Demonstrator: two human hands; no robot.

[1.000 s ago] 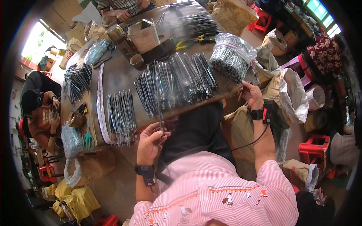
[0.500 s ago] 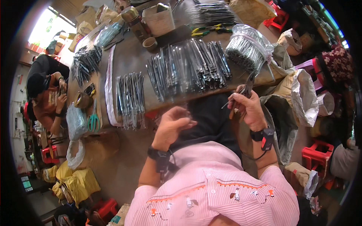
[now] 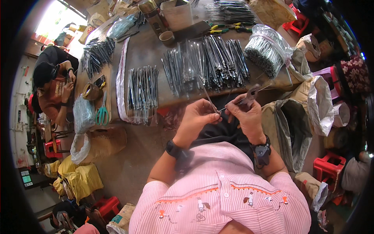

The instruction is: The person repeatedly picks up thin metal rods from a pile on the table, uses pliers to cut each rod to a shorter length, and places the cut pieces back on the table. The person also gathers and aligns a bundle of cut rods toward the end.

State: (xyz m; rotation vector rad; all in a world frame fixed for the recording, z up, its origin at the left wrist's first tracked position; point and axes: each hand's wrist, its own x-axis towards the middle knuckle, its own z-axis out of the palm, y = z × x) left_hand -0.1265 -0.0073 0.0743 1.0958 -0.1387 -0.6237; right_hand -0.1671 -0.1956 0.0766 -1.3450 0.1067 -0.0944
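My two hands meet in front of my lap, just off the table's near edge. My left hand (image 3: 198,120) pinches a thin metal strip (image 3: 208,95) that slants up toward the table. In my right hand (image 3: 250,119) lie pliers (image 3: 253,92), jaws pointing away from me. The right fingertips also pinch a short thin wire (image 3: 222,109), whose end lies at the left fingertips; whether it joins the strip I cannot tell. Beyond my hands, a wide row of thin dark metal strips (image 3: 218,64) covers the table, with a smaller pile (image 3: 142,91) to its left.
A plastic-wrapped bundle of wires (image 3: 267,48) stands at the table's right. Yellow-handled pliers (image 3: 220,30), a metal flask (image 3: 152,15) and a tape roll (image 3: 166,37) lie farther back. Teal scissors (image 3: 102,114) are at left, near a co-worker (image 3: 54,91). Open sacks (image 3: 290,132) stand right.
My left hand has moved up and right and now holds a strip. My right hand has come left and lower, meeting it. The whole view has shifted slightly.
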